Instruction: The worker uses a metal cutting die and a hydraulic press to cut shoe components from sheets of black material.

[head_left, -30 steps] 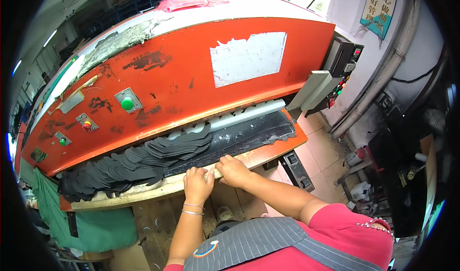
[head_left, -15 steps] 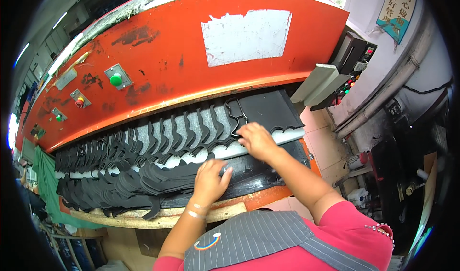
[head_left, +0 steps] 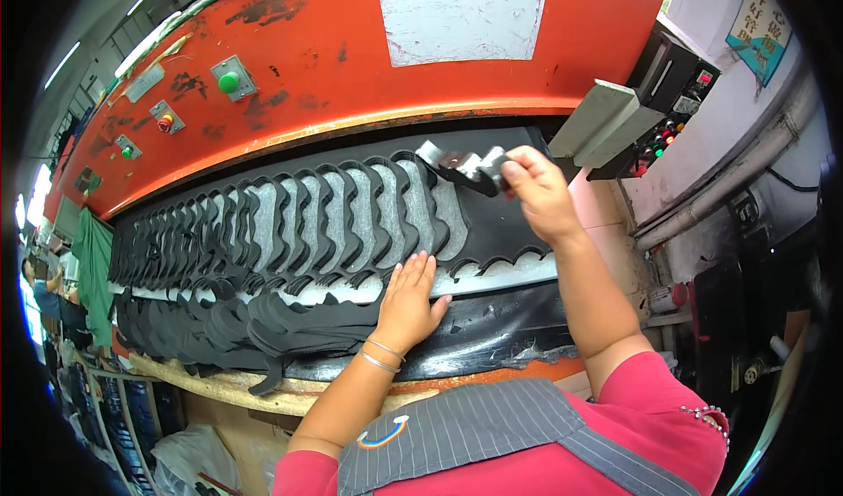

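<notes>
Heap of black pieces [head_left: 312,327] lay at lower left of the frame, as I logged it from afar. Above it, across mid-frame, black sheet [head_left: 505,224] showed a row of wavy openings. Left hand [head_left: 408,303], just below centre: palm down, fingers close together, thumb apart, fingertips at the sheet's front edge. Upper right of centre, metal cutter [head_left: 472,174] appeared raised over the sheet, tilted and blurred; right hand [head_left: 542,195] had its fingers clamped on the right end. I judged that one-ended grip risky: a twist could drop the cutter, or a dragging edge snag the sheet.
</notes>
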`<state>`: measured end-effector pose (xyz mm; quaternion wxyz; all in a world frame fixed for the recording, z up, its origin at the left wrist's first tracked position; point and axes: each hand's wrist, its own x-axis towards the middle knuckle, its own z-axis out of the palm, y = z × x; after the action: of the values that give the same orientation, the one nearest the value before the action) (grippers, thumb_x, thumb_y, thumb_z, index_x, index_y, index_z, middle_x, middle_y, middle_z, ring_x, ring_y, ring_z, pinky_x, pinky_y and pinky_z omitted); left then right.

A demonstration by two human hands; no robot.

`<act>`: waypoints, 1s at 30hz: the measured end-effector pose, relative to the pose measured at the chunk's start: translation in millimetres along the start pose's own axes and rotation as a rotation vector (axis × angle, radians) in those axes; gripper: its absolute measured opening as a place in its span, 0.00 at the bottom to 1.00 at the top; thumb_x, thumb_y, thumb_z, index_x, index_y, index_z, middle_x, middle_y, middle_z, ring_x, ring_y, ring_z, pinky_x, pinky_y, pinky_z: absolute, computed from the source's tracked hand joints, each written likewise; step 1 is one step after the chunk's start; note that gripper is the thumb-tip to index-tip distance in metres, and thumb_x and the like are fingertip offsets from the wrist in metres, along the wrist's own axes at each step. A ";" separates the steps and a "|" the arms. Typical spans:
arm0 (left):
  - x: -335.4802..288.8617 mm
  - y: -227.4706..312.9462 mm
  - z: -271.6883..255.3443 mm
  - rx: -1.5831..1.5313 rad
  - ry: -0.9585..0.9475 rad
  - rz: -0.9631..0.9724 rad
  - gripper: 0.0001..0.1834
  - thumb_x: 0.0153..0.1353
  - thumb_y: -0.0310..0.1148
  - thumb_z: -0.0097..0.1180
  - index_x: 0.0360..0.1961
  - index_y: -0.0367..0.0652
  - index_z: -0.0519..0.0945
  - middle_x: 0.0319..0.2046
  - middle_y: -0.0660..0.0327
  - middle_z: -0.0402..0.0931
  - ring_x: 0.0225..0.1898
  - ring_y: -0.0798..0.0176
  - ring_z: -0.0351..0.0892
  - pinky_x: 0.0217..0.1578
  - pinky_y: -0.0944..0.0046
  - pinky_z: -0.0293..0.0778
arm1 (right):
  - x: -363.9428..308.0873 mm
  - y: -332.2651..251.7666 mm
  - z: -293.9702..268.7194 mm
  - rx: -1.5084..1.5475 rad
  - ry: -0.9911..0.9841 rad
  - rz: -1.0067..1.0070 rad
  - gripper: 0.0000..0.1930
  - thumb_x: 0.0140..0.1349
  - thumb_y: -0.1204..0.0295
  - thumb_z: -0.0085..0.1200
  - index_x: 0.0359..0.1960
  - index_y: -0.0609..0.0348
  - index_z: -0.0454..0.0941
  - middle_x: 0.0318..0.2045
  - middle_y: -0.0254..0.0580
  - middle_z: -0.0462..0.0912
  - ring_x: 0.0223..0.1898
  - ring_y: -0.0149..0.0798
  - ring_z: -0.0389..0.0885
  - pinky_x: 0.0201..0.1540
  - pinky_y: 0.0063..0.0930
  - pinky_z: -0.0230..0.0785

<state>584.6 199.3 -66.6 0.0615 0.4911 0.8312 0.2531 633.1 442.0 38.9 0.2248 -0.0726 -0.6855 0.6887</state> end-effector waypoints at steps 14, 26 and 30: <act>-24.4 96.1 -31.9 -0.792 0.590 0.008 0.23 0.50 0.42 0.70 0.43 0.42 0.79 0.37 0.59 0.80 0.43 0.60 0.79 0.66 0.46 0.50 | -154.3 4.9 60.8 0.483 -0.138 0.219 0.07 0.65 0.73 0.54 0.37 0.60 0.69 0.33 0.38 0.79 0.34 0.30 0.79 0.30 0.23 0.77; -105.8 -94.6 -65.5 -1.681 1.086 -0.541 0.15 0.68 0.44 0.49 0.36 0.41 0.72 0.20 0.67 0.68 0.24 0.69 0.68 0.32 0.69 0.68 | -126.1 -52.3 -28.1 0.277 -0.211 -0.166 0.07 0.66 0.72 0.52 0.41 0.60 0.69 0.29 0.40 0.78 0.32 0.38 0.82 0.32 0.26 0.76; -105.9 -93.1 -75.6 -0.577 0.992 -0.752 0.27 0.62 0.40 0.57 0.57 0.36 0.68 0.43 0.50 0.74 0.46 0.52 0.73 0.52 0.56 0.66 | -67.7 -32.7 -14.4 -0.696 -0.409 -0.273 0.08 0.59 0.76 0.57 0.39 0.61 0.74 0.30 0.46 0.77 0.33 0.47 0.79 0.36 0.31 0.70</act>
<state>539.0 46.1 -61.6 -0.1144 -0.0410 0.7743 0.6211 705.9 426.1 56.0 0.1352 0.0854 -0.9108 0.3805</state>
